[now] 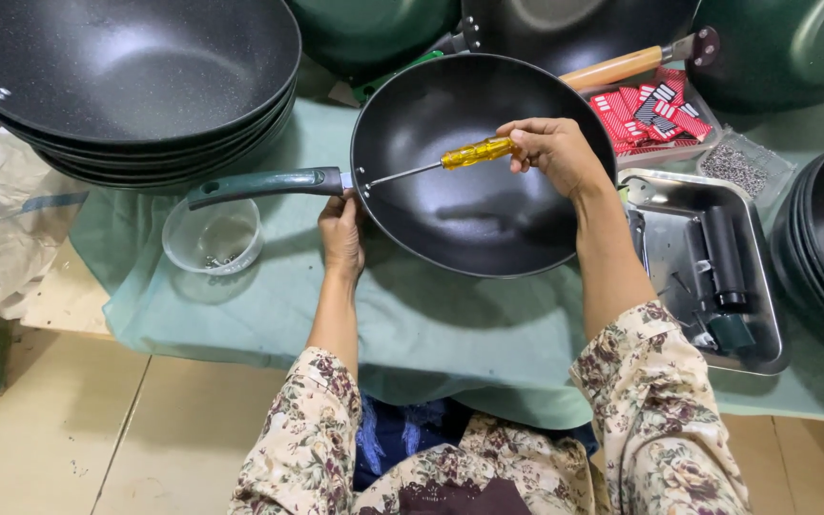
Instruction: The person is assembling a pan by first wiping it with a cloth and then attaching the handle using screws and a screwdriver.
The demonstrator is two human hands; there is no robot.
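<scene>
While my right hand [553, 150] pinches the yellow screwdriver [477, 152], its shaft runs leftward from that grip to the pan [488, 219] rim's screw, where my left hand [341, 234], fingers closed, steadies the green handle [264, 183] joint.

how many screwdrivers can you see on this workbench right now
1. The yellow-handled screwdriver is in the right hand, its tip at the handle joint of the black pan, which the left hand steadies. Others may lie hidden in the steel tray.
</scene>
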